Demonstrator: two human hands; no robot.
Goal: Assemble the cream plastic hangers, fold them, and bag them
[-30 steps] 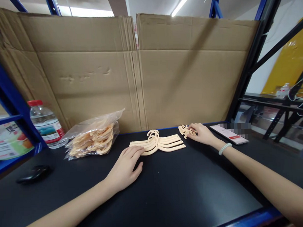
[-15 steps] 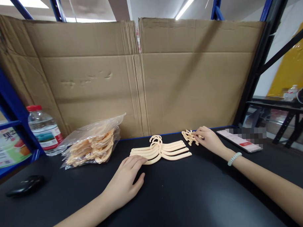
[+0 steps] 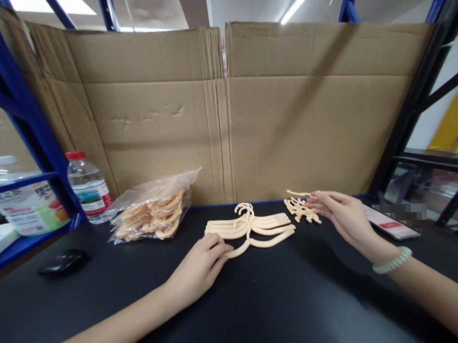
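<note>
Several cream plastic hangers (image 3: pixel 268 220) lie overlapped on the black tabletop, hooks pointing away from me. The nearest hanger (image 3: pixel 271 241) sits apart from the others, and my left hand (image 3: pixel 202 262) grips the end of its left arm between thumb and fingers. To the right, my right hand (image 3: pixel 341 215) is raised over a small pile of cream plastic pieces (image 3: pixel 301 210). It pinches one slim cream plastic piece (image 3: pixel 298 193), which points left from the fingertips. The held part of that piece is hidden by the fingers.
A clear bag of cream plastic parts (image 3: pixel 155 214) lies at the left, beside a water bottle (image 3: pixel 89 189). A black mouse (image 3: pixel 63 262) is nearer me. A phone (image 3: pixel 392 223) lies right of my right hand. Cardboard (image 3: pixel 325 118) walls off the back.
My left hand has closed on the nearest hanger, which has slid toward me, away from the others. My right hand has lifted off the pile with one slim piece. The view has shifted left.
</note>
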